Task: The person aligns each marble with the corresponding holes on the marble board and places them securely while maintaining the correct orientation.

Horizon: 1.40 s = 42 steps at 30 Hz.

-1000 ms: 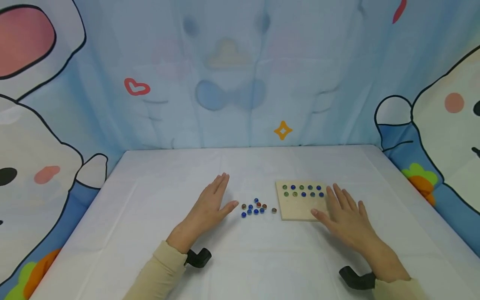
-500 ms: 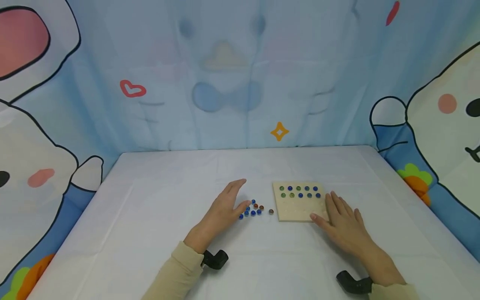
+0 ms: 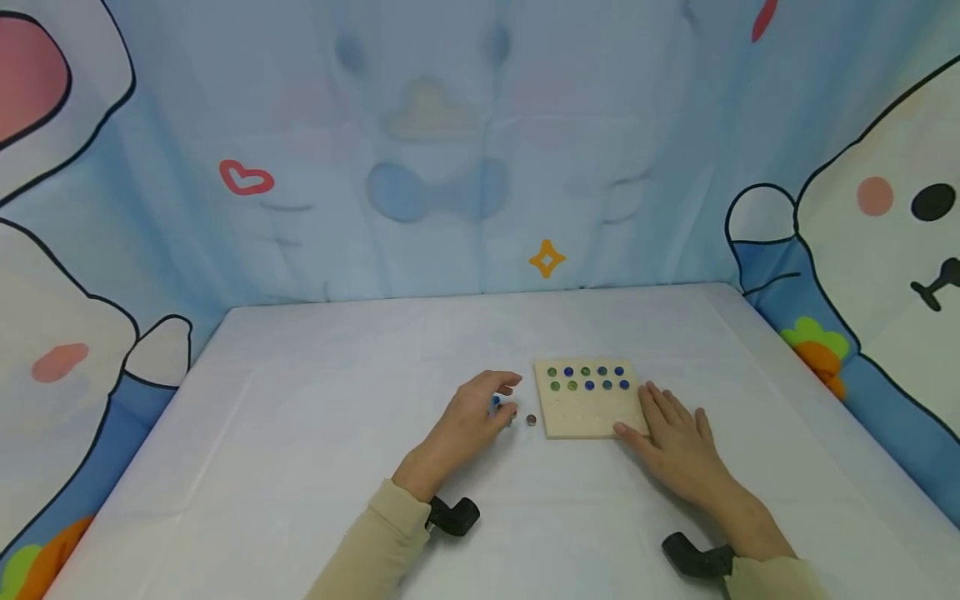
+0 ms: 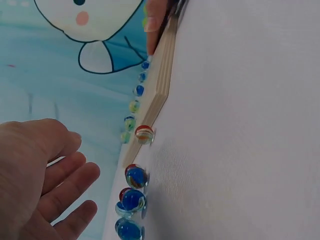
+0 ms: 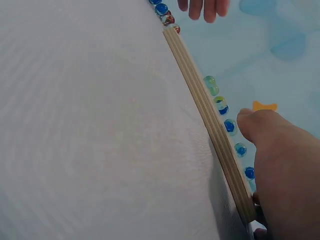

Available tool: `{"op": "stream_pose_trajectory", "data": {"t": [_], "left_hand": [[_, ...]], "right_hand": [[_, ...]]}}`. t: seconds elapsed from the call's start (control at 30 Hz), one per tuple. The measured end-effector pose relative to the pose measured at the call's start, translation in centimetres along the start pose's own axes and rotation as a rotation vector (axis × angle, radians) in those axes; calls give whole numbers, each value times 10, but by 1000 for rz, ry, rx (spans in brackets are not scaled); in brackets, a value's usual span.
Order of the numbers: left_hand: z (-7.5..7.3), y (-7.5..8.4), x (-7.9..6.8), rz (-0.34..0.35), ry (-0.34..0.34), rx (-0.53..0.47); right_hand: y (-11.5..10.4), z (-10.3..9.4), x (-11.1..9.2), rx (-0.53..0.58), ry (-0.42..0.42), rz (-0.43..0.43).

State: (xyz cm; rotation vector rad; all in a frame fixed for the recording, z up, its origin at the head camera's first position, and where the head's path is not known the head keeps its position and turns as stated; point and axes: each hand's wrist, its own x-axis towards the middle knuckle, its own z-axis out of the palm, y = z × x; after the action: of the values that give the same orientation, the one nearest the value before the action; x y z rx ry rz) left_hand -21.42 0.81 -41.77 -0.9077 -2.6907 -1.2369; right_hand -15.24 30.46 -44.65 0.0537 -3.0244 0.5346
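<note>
A pale wooden board (image 3: 581,419) lies on the white table, with two rows of green and blue glass marbles (image 3: 589,386) seated on its far half. My right hand (image 3: 684,457) rests at the board's right edge, fingers extended and thumb by the near corner. Left of the board, my left hand (image 3: 463,425) hovers over a cluster of loose marbles, its fingers loosely bent and nothing between them. The left wrist view shows these blue and red marbles (image 4: 133,200) just below the fingers. One red-and-clear marble (image 4: 144,134) sits alone nearer the board. In the head view the hand hides most of the cluster.
The white tablecloth (image 3: 300,433) spreads around the board and marbles. Behind the table hangs a blue cartoon curtain (image 3: 442,225). Each wrist wears a black camera mount, one at the left sleeve (image 3: 453,517) and one at the right (image 3: 697,557).
My left hand has moved right, over the loose marbles, and its fingers have bent from straight. My right hand stays by the board's right edge. The head view has shifted slightly.
</note>
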Motion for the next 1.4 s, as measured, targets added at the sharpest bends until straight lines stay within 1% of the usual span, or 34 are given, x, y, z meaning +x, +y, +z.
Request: {"op": "stream_pose_trajectory", "data": {"t": [0.13, 0.37, 0.5, 0.6, 0.8, 0.93, 1.07, 1.2, 1.3, 1.4], "left_hand": [[6, 5, 4, 17, -13, -32], [12, 9, 5, -6, -64, -32], [14, 9, 5, 0, -58, -27], [17, 9, 7, 4, -64, -9], [22, 10, 7, -20, -98, 51], [23, 8, 7, -32, -97, 77], [24, 5, 8, -24, -100, 84], [26, 6, 8, -8, -101, 112], [27, 6, 8, 7, -89, 148], [30, 6, 9, 16, -67, 162]], "right_hand": [[0, 3, -2, -17, 16, -10], [1, 1, -4, -39, 12, -28], [1, -2, -4, -65, -3, -27], [1, -3, -4, -75, -13, -24], [1, -1, -4, -70, -11, -24], [1, 1, -4, -73, -1, -22], [2, 2, -4, -82, 8, -20], [2, 2, -4, -85, 10, -21], [2, 2, -4, -86, 9, -22], [2, 2, -4, -85, 8, -22]]}}
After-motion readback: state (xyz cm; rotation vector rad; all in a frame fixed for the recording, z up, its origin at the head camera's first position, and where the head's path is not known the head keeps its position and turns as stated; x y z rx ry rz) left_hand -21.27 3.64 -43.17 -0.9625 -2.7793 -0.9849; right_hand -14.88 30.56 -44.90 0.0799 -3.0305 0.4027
